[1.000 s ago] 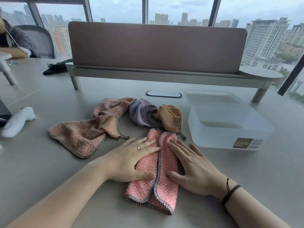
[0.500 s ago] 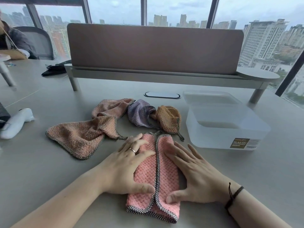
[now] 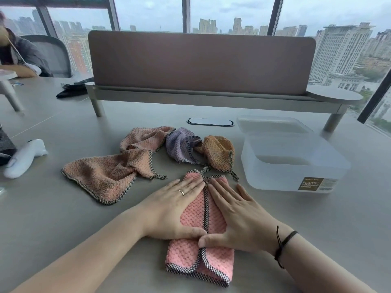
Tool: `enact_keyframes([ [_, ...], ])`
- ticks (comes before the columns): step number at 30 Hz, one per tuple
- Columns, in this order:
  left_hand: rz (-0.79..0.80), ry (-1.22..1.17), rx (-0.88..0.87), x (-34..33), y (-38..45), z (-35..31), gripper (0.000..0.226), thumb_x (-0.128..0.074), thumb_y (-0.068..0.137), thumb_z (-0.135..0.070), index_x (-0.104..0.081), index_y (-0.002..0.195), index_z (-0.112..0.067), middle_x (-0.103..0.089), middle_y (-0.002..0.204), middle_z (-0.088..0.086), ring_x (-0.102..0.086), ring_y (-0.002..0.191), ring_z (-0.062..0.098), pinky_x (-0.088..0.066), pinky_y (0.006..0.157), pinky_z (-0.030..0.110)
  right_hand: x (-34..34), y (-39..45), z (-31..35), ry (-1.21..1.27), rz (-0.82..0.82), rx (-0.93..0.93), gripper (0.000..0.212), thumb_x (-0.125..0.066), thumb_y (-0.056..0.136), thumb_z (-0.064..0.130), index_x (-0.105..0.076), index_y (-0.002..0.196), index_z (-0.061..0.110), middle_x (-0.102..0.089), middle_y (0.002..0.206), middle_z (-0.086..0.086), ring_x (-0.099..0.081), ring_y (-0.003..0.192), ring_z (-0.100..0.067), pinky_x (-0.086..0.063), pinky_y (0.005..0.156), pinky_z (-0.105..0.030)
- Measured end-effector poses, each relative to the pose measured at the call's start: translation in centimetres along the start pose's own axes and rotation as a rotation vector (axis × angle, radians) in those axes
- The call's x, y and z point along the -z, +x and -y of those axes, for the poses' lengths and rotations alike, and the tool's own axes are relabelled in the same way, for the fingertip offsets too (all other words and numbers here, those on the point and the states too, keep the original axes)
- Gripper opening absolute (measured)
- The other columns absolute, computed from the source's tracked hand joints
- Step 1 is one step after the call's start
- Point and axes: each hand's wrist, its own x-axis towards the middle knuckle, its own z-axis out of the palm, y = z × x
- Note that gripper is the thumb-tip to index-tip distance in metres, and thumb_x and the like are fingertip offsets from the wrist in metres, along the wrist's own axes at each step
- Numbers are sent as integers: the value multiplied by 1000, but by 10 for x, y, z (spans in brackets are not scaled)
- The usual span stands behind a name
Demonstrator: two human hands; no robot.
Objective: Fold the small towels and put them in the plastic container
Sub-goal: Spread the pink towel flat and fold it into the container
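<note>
Now both hands lie flat, fingers straight: the left hand (image 3: 173, 210) and right hand (image 3: 237, 218) press the pink towel (image 3: 198, 259), lower centre of the frame, on the counter (image 3: 53, 218). Smoothing outward from the centre seam should keep edges aligned before the next fold. The plastic container (image 3: 294, 166) waits right of centre.

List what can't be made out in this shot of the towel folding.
- Pink towel, head view: its middle is covered by the left hand and right hand, so the creases there are hidden.
- Plastic container: frosted walls blur the inside; the small print on its label is too small to read.
- Purple towel and orange towel: bunched, so their full shape is hidden.
- White object at the left edge: what it is cannot be told.
</note>
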Motion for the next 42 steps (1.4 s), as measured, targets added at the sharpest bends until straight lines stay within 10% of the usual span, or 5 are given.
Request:
enact_keyframes([
  [18, -54, -48, 112, -9, -11, -1, 103, -26, 74, -95, 16, 153, -43, 28, 161, -12, 32, 146, 8, 8, 125, 39, 4, 8, -14, 96, -136, 182, 125, -41, 60, 96, 1, 157, 30, 7, 163, 18, 17, 146, 4, 1, 124, -44],
  [24, -149, -194, 143, -4, -12, 4, 99, -37, 75, -92, 6, 153, -50, 21, 162, -20, 27, 146, -1, 10, 122, 36, -13, -23, -22, 369, -410, 265, 37, -59, 91, 32, -61, 127, 37, -49, 145, 21, -33, 142, 1, -34, 115, -41],
  [28, -283, -299, 25, -4, -15, 4, 81, -51, 84, -76, -24, 153, -43, -5, 165, -19, 9, 149, -6, -1, 124, 29, -21, -29, -24, 406, -413, 338, 52, -53, 74, -6, -72, 106, 31, -61, 131, 23, -47, 132, 0, -43, 108, -39],
  [35, -455, -704, -140, -11, -35, 0, 24, -79, 82, -17, -77, 105, -18, -70, 124, -9, -50, 132, 1, -34, 113, 19, -13, -39, -12, 234, -269, 362, 54, -73, 73, 59, -61, 124, 45, -48, 145, 22, -33, 139, 6, -27, 117, -27],
  [42, -349, -855, -203, -10, -45, 3, 46, -82, 60, -62, -77, 74, -19, -72, 113, -8, -54, 129, 11, -39, 109, 27, -16, -40, -7, 147, -474, 341, 24, -53, 87, 23, -70, 101, 34, -63, 109, 13, -60, 94, -15, -48, 78, -36],
])
